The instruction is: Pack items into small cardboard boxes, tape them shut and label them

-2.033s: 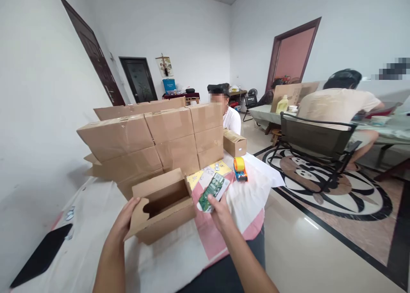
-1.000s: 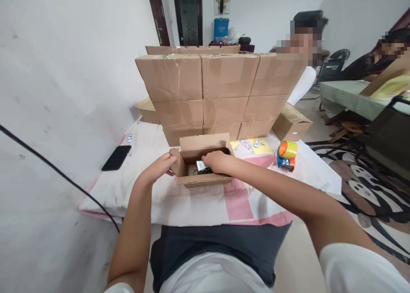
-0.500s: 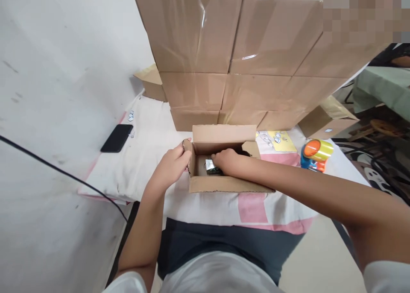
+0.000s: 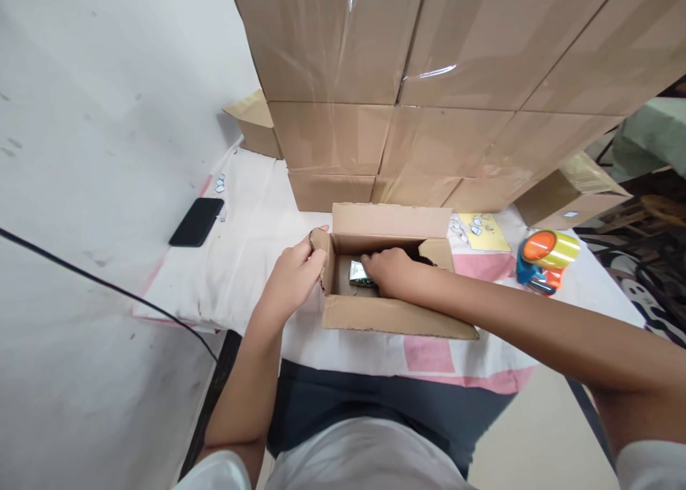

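An open cardboard box (image 4: pixel 396 315) stands on the cloth-covered table in front of me, its flaps folded outward. My left hand (image 4: pixel 294 274) grips the left end flap, thumb on one side and fingers behind. Inside the box is my right hand (image 4: pixel 394 270), its fingers closed around a small packet (image 4: pixel 360 273) with a shiny silver and dark green face. Most of that packet is covered by the hand, so its kind does not show. Something dark lies in the box's right end, largely hidden.
Taped cardboard boxes (image 4: pixel 450 140) are stacked right behind the open box. A tape dispenser (image 4: pixel 547 261) lies at the right, near another carton (image 4: pixel 571 193). On the left are a black phone (image 4: pixel 196 222), a small carton (image 4: pixel 257 129) and the wall with a hanging cable (image 4: pixel 107 290).
The view has tilted and shifted slightly, so the stack looks larger. Both hands keep their places, the left at the flap and the right inside the box on the packet.
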Demonstrator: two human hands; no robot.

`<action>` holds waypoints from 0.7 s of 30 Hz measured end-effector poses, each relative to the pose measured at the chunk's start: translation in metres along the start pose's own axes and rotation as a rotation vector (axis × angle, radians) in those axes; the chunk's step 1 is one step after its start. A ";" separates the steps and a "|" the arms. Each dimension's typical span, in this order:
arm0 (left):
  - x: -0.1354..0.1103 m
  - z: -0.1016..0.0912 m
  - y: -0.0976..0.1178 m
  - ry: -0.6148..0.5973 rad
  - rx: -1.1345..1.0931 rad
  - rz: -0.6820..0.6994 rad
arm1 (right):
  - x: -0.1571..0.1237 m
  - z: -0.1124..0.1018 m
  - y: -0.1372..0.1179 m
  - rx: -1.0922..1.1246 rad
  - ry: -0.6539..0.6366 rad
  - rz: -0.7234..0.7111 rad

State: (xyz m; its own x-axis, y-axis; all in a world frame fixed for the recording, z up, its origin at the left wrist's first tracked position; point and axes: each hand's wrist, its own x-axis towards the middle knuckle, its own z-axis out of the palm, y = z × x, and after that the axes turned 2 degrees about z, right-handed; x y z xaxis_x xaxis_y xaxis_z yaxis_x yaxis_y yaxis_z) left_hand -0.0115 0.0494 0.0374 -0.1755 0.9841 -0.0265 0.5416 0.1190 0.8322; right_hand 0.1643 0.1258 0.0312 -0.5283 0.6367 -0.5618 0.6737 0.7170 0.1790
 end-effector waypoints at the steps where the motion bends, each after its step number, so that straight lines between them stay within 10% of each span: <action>1: 0.000 0.001 0.000 -0.004 0.001 0.000 | 0.000 0.001 0.001 0.002 -0.004 0.007; 15: -0.002 0.007 0.015 0.017 0.203 -0.001 | -0.011 -0.007 0.010 0.126 0.045 -0.035; 18: 0.000 0.013 0.011 0.046 0.223 -0.040 | -0.034 -0.013 0.029 0.334 0.320 -0.147; 21: 0.002 0.021 -0.004 0.029 0.075 -0.034 | -0.071 0.003 0.062 0.715 0.856 -0.163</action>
State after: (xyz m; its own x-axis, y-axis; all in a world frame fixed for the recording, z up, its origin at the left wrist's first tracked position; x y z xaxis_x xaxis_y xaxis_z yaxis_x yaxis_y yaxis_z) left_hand 0.0029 0.0535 0.0226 -0.2178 0.9753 -0.0371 0.5948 0.1628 0.7872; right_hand 0.2450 0.1249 0.0799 -0.6324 0.7325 0.2520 0.5604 0.6572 -0.5041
